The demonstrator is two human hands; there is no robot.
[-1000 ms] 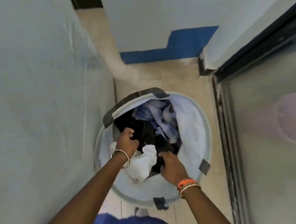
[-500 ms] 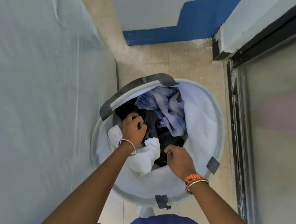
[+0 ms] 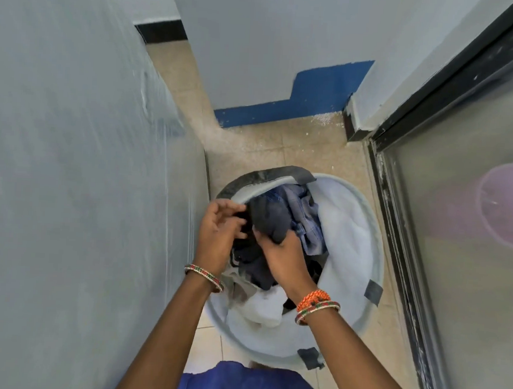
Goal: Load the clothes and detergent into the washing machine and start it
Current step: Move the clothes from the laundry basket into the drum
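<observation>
A round white laundry basket (image 3: pixel 359 315) with grey handles stands on the tiled floor, full of clothes. My right hand (image 3: pixel 284 256) is shut on a dark grey garment (image 3: pixel 270 219) lifted above the pile. My left hand (image 3: pixel 218 231) is at the same dark bundle, fingers curled into the dark cloth below it. A blue checked shirt (image 3: pixel 305 215) lies at the back of the basket and a white cloth (image 3: pixel 265 307) at the front. No washing machine or detergent is identifiable.
A pale grey covered surface (image 3: pixel 79 168) rises close on the left. A black-framed frosted glass door (image 3: pixel 463 237) stands on the right, a pink round shape (image 3: pixel 506 206) behind it. Ahead is a white wall with a blue base (image 3: pixel 315 98). The floor strip is narrow.
Both hands rose out of the basket and came together, pulling dark garments up from the pile. The view tilted up, showing more of the wall ahead.
</observation>
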